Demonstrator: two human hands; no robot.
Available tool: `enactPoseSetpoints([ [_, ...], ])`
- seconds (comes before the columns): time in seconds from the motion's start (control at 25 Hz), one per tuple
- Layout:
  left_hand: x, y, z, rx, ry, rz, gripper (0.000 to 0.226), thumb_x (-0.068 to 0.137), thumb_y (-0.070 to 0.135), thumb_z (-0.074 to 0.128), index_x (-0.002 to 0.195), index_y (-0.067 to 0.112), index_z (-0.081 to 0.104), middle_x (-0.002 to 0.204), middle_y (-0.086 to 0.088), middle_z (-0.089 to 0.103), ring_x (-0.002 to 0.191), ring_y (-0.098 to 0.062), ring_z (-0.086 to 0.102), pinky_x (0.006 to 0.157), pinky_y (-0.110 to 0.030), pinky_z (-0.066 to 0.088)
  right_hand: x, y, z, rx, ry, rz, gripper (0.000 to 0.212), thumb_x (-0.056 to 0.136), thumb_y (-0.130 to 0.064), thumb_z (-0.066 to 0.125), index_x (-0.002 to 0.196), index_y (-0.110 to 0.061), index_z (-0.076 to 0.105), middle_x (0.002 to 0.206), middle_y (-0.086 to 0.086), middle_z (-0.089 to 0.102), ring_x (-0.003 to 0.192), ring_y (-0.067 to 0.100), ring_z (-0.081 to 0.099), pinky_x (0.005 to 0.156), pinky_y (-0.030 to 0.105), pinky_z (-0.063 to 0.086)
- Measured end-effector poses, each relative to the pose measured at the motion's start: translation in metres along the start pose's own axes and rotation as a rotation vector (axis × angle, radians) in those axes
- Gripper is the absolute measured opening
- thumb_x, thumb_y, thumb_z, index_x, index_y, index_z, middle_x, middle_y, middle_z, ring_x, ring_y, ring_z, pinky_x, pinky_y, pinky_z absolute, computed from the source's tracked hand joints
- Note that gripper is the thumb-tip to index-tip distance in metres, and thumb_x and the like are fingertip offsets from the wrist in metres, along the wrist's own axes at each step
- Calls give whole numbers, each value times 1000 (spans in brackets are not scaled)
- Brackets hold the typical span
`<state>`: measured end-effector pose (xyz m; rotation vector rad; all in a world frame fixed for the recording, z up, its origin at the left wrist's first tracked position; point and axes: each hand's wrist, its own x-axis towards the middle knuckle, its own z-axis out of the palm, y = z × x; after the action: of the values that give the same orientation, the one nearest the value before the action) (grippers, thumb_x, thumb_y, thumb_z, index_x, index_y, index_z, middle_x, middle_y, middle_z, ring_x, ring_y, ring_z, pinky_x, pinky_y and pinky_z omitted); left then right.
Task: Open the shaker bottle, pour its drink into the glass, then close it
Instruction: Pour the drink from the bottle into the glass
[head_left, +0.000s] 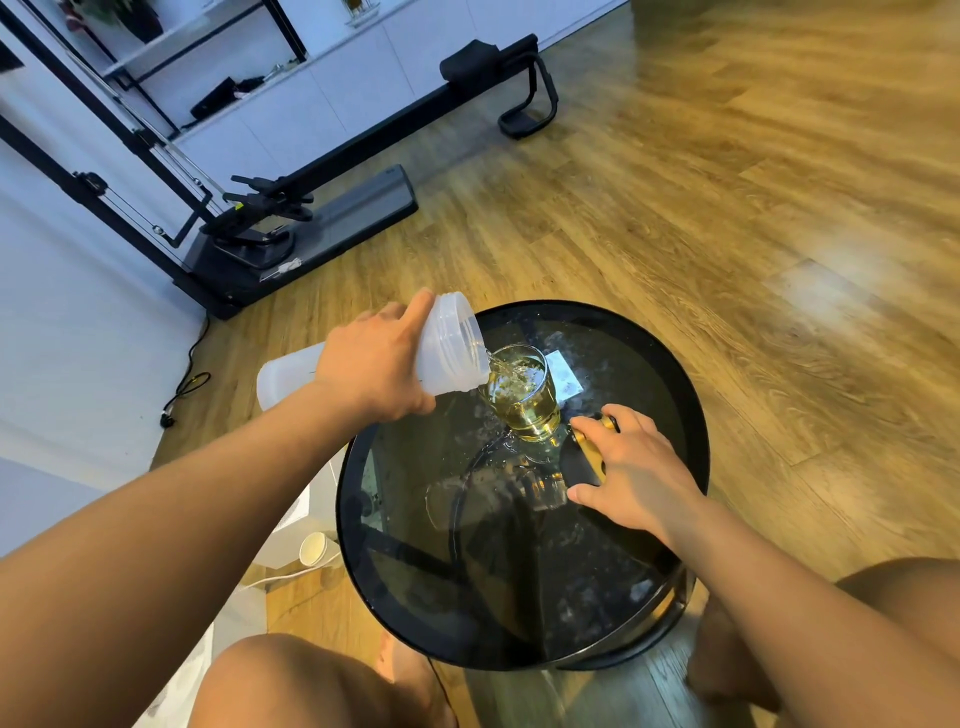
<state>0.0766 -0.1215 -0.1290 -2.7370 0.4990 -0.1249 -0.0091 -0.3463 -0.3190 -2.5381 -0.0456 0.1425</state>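
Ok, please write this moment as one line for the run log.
step: pouring | left hand: holds tilted shaker bottle | drink: streaming into glass | right hand: rests on dark lid

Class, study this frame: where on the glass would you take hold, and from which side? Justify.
Probably round the side wall of the glass, below the rim, from the right. It stands upright and well filled, so a level side grip suits; the tilted shaker bottle in the left hand pours over its left rim, while the right hand lies beside its right.
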Motion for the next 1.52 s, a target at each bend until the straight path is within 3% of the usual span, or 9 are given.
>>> enactPoseSetpoints([
  [0.56,7,1,-8,113,14,66,112,57,45,86,146,24,22,117,-6,59,100,-34,60,72,-38,42,0,1,0,8,0,5,88,72,-59,71,146,-39,28,154,2,24,142,25,16,111,42,26],
  [0.8,9,1,-10,184,17,103,111,61,46,85,146,25,16,125,-7,56,107,-34,59,89,-45,48,0,1,0,4,-3,9,88,72,-59,71,146,-39,27,155,2,23,143,26,16,111,43,27],
  [1.04,8,-1,-5,326,170,230,101,69,41,81,149,21,22,144,-13,47,129,-40,46,105,-54,36,2,2,2,-1,3,7,87,72,-59,71,145,-40,27,154,2,24,143,26,16,111,44,28],
  [1.52,9,-4,-12,358,295,361,90,78,29,83,144,21,22,146,-24,49,133,-50,44,110,-65,32,2,3,3,-6,15,2,87,72,-59,71,145,-40,29,154,2,25,142,26,18,110,44,29],
])
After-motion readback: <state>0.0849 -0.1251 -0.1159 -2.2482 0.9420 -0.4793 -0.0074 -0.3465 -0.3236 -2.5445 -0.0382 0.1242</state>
